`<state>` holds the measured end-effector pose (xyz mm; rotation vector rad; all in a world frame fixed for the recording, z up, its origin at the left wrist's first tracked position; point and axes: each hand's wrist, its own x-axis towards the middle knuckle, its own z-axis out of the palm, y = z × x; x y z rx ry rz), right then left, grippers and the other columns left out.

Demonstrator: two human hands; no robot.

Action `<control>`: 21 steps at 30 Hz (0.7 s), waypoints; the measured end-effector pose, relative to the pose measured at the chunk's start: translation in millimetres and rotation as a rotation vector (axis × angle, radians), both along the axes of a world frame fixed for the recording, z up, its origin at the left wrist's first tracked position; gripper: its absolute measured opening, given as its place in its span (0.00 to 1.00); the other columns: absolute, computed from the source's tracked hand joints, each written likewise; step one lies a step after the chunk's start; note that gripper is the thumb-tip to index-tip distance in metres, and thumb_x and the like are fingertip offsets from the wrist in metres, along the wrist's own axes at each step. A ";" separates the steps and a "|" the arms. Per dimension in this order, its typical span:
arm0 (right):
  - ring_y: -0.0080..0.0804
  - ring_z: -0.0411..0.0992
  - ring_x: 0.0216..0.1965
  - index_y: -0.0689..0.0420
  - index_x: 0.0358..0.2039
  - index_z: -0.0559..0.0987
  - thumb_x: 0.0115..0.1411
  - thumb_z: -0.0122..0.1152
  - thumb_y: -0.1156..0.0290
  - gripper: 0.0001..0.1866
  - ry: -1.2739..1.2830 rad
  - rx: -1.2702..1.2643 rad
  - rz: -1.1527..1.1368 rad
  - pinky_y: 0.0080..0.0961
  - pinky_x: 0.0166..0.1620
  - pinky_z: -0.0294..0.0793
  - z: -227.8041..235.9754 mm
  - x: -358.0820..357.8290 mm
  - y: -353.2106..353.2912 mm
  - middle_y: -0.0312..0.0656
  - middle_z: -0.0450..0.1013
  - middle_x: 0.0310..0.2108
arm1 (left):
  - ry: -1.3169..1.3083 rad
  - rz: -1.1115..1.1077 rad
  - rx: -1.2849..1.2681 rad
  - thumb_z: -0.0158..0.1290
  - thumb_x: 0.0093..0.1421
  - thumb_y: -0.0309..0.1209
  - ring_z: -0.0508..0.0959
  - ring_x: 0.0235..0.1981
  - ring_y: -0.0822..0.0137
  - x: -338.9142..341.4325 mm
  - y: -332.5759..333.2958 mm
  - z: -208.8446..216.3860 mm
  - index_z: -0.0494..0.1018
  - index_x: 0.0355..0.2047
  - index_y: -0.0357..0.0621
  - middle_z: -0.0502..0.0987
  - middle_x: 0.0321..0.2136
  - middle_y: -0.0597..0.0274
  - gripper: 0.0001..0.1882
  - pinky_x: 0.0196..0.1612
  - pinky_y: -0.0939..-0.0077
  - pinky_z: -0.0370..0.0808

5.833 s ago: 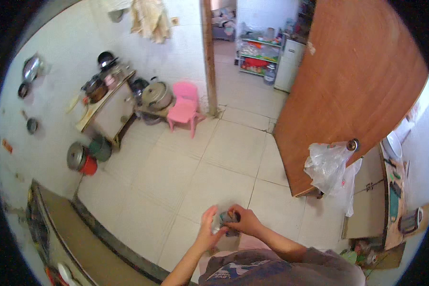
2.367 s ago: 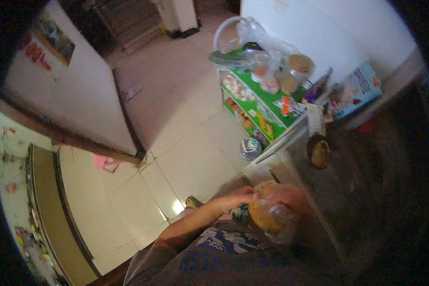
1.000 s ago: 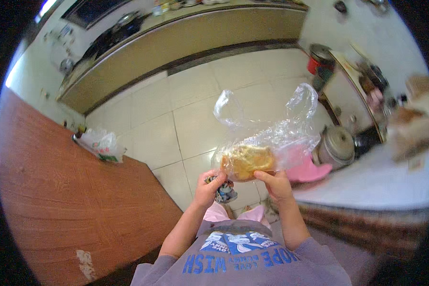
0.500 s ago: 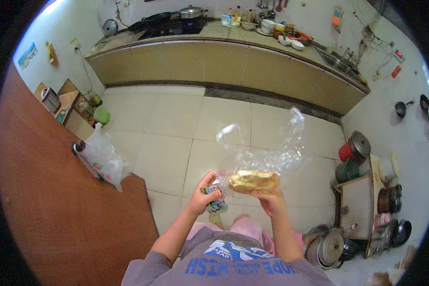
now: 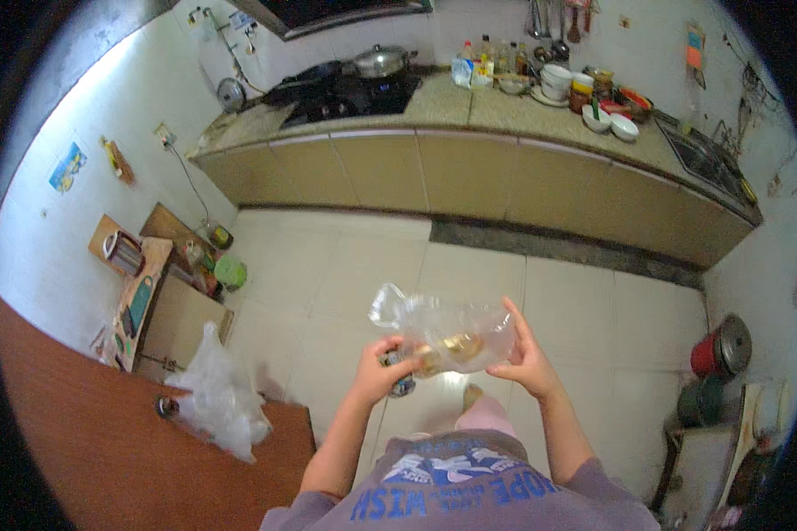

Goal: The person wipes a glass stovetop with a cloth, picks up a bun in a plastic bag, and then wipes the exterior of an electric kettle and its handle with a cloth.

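Observation:
A clear plastic bag [image 5: 412, 311] is stretched between my two hands over the floor. Inside its lower part lies a golden-yellow, bread-like piece [image 5: 460, 347], partly blurred by the plastic. My left hand [image 5: 381, 370] is closed on the bag's left side. A small grey-blue patterned bundle [image 5: 402, 384] is also in that palm, its kind unclear. On the other side, my right hand [image 5: 527, 361] has thumb and fingers wide apart around the bag's right edge, keeping it spread.
A brown door [image 5: 88, 425] stands at left, a white plastic bag [image 5: 221, 398] hanging from its handle. Behind it is a small cabinet [image 5: 181, 310]. Across the floor runs a counter [image 5: 478, 111] with a stove [image 5: 354, 99], bowls and a sink [image 5: 704, 159]. Pots [image 5: 732, 345] stand at right.
The golden piece, earlier exposed in front of the bag at my right hand, now shows through the plastic. My right hand has turned upward with fingers spread. The view has shifted toward the stove.

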<state>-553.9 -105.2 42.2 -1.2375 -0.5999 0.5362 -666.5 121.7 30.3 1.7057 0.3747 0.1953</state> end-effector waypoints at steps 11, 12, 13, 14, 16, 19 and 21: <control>0.38 0.72 0.36 0.59 0.43 0.73 0.51 0.56 0.67 0.18 -0.416 -0.612 0.437 0.30 0.41 0.70 -14.2 223.1 146.0 0.46 0.73 0.36 | -0.220 0.148 0.703 0.57 0.43 0.25 0.76 0.29 0.57 206.9 61.2 -16.6 0.75 0.35 0.49 0.72 0.42 0.57 0.15 0.31 0.70 0.73; 0.34 0.73 0.33 0.60 0.36 0.76 0.53 0.54 0.68 0.13 -0.245 -0.506 0.361 0.28 0.38 0.71 -29.9 240.1 156.4 0.48 0.74 0.30 | -0.238 0.072 0.704 0.57 0.43 0.26 0.76 0.30 0.56 226.6 74.3 -16.1 0.73 0.39 0.52 0.70 0.44 0.57 0.19 0.31 0.69 0.73; 0.33 0.73 0.33 0.60 0.36 0.76 0.53 0.54 0.67 0.13 -0.191 -0.572 0.390 0.28 0.38 0.71 -31.8 260.7 166.4 0.49 0.74 0.30 | -0.257 -0.008 0.704 0.58 0.43 0.26 0.76 0.31 0.56 245.4 86.6 -13.0 0.71 0.43 0.55 0.68 0.47 0.57 0.23 0.31 0.67 0.73; 0.33 0.73 0.33 0.60 0.36 0.76 0.53 0.54 0.67 0.13 -0.143 -0.633 0.416 0.28 0.37 0.70 -25.6 280.8 177.9 0.49 0.74 0.30 | -0.282 -0.086 0.711 0.58 0.43 0.27 0.76 0.31 0.55 264.4 99.4 -4.4 0.69 0.46 0.58 0.66 0.49 0.58 0.27 0.31 0.66 0.73; 0.33 0.73 0.33 0.60 0.35 0.76 0.52 0.54 0.65 0.14 -0.159 -0.726 0.456 0.28 0.37 0.70 -22.5 320.3 203.2 0.49 0.75 0.30 | -0.182 -0.368 0.805 0.58 0.44 0.28 0.75 0.32 0.54 307.3 123.7 11.7 0.63 0.51 0.61 0.64 0.51 0.57 0.32 0.32 0.65 0.73; 0.34 0.73 0.32 0.61 0.33 0.77 0.51 0.54 0.63 0.14 -0.289 -0.849 0.513 0.29 0.37 0.70 -17.7 375.1 232.7 0.49 0.75 0.29 | -0.138 -0.595 0.770 0.58 0.45 0.31 0.75 0.35 0.53 376.4 159.3 -2.8 0.58 0.54 0.60 0.69 0.46 0.56 0.35 0.34 0.63 0.73; 0.35 0.72 0.32 0.64 0.30 0.77 0.51 0.53 0.65 0.14 -0.335 -0.866 0.561 0.30 0.37 0.69 -14.1 405.3 254.0 0.50 0.75 0.29 | -0.068 -0.641 0.654 0.58 0.45 0.32 0.74 0.41 0.55 413.1 182.9 -12.5 0.61 0.53 0.58 0.73 0.42 0.57 0.33 0.40 0.65 0.73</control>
